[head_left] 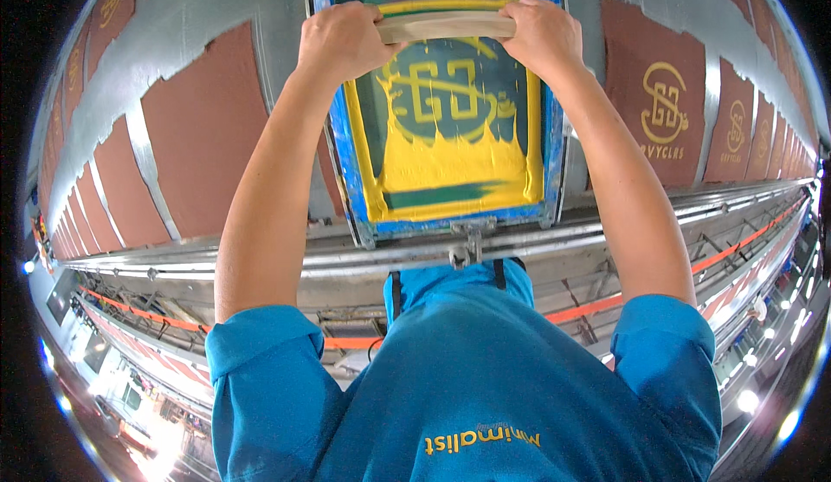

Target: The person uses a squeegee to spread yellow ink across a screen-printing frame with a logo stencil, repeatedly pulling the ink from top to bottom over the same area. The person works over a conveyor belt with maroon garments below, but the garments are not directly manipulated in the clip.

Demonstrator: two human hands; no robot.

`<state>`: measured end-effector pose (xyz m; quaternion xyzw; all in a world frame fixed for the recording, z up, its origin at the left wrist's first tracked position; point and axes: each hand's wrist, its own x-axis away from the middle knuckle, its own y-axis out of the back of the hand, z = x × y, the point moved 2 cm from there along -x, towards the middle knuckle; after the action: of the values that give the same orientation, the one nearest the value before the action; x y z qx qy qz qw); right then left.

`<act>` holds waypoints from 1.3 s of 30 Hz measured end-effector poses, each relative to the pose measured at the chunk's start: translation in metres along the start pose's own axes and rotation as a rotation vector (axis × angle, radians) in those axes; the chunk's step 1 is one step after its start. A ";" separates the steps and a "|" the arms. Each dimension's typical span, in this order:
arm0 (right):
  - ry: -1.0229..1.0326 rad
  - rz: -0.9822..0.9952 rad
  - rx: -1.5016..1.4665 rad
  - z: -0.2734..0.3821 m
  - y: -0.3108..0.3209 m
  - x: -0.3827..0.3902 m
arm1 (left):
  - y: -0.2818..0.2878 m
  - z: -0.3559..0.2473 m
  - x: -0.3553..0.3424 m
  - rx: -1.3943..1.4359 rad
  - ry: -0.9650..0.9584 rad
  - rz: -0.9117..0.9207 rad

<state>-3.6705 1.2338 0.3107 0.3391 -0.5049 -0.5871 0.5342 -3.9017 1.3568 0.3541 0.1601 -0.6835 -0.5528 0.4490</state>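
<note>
Left grip (342, 40): clamped over the left end of the squeegee (446, 25), fingers curled round its wooden handle.
Right grip (544, 36): clamped likewise on the right end.
Squeegee: spans between both grips, lying across the far part of the screen frame (351, 166).
Handling: probably stiff and light; wood likely gives firm hold, best taken at both ends for even pressure.
Yellow ink (450, 166): pooled below the grips, wet, likely slippery.
Counter (199, 23): long, with brown cloth pieces (653, 92) either side of the grips.
</note>
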 end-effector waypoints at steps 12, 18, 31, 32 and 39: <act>0.086 -0.004 -0.154 0.029 -0.052 0.276 | -0.093 -0.066 0.240 0.217 -0.039 0.035; 0.147 -0.223 -0.551 -0.007 -0.013 0.254 | -0.096 -0.076 0.263 0.156 -0.052 -0.049; -0.536 -0.550 -0.771 -0.074 -0.041 0.116 | -0.113 -0.077 0.272 0.384 -0.240 -0.153; -0.496 -0.496 -0.759 -0.054 -0.017 0.120 | -0.127 -0.069 0.273 0.350 -0.273 -0.226; -0.371 -0.634 -0.932 0.122 -0.043 0.091 | -0.085 0.104 0.272 0.218 -0.259 -0.327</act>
<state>-3.8155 1.1702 0.3140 0.0950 -0.1529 -0.9273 0.3282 -4.1558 1.1969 0.3975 0.2440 -0.7560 -0.5570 0.2421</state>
